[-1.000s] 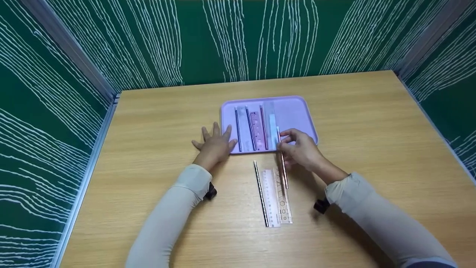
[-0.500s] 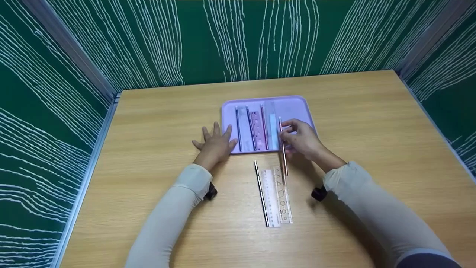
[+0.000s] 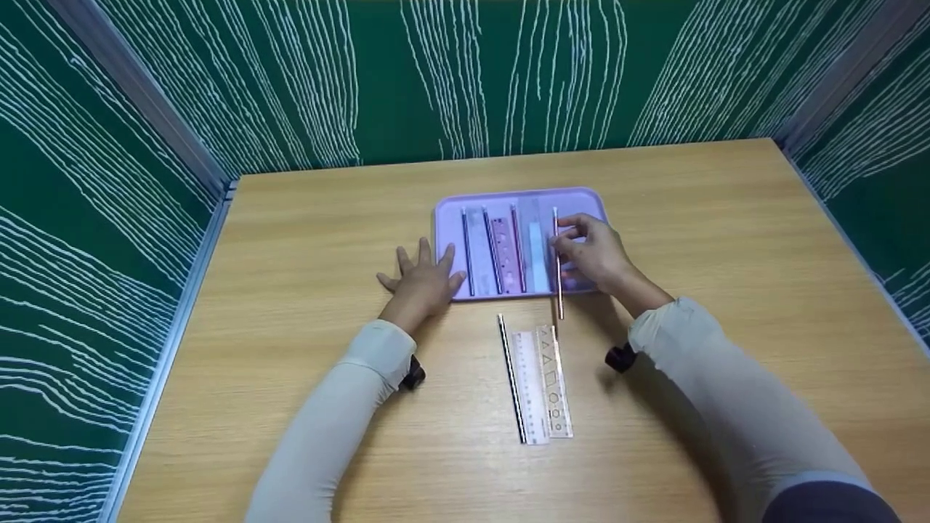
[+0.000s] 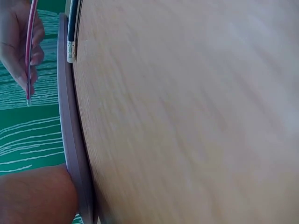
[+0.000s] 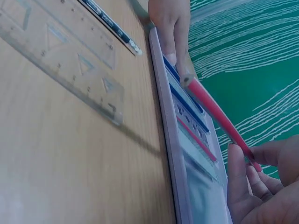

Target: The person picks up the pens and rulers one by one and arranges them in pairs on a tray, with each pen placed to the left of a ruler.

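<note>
A red pencil (image 3: 558, 283) is pinched between the thumb and fingers of my right hand (image 3: 597, 256). It hangs over the right part of the purple tray (image 3: 452, 211), its near end reaching past the tray's front rim. In the right wrist view the pencil (image 5: 217, 114) is raised above the tray, unsharpened end toward the camera. My left hand (image 3: 421, 285) lies with fingers spread at the tray's left front corner, thumb on the rim. Dark blue pencils (image 3: 492, 250), another red pencil (image 3: 518, 247), a purple ruler (image 3: 503, 254) and a light blue ruler (image 3: 537, 258) lie side by side in the tray.
In front of the tray, a dark patterned pencil (image 3: 511, 378) lies on the wooden table (image 3: 305, 240) beside a clear ruler (image 3: 530, 392) and a stencil ruler with cut-out shapes (image 3: 555, 385). Green panels (image 3: 392, 80) with white lines stand around the table.
My right hand has moved away from me and slightly right, carrying the red pencil from over the stencil ruler further over the tray. The left hand has stayed put.
</note>
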A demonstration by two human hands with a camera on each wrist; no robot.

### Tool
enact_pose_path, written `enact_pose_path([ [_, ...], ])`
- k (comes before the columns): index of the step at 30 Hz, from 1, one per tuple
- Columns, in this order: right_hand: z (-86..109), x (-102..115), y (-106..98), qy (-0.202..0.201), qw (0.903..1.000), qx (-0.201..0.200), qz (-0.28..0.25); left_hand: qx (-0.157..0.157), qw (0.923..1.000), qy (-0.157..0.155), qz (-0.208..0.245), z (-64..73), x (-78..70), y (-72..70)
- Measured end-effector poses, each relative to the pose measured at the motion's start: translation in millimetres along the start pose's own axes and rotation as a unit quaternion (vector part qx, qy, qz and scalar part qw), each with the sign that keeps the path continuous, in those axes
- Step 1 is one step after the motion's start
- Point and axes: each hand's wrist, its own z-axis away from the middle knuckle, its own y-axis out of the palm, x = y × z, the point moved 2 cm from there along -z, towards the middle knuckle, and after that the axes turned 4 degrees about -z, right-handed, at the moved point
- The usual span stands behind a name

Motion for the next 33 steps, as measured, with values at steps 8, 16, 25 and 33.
enact_pose_path([
  [8,-12.0,4,-1,0.0,0.9998,-0.003,0.02,-0.003,1.0,0.003,-0.001,1.3,0.1,-0.7],
  [16,-24.2,7,-4,0.001,0.9999,-0.001,0.016,-0.005,1.0,0.002,0.004,1.5,-0.2,-3.3],
  [25,-38.5,3,-5,0.03,0.9994,-0.005,0.018,-0.008,0.9999,0.006,0.004,1.2,2.3,-2.4],
  [33,-48.7,1,-8,0.04,0.9987,-0.018,0.027,-0.01,0.9999,0.008,0.005,0.7,0.7,-1.2],
])
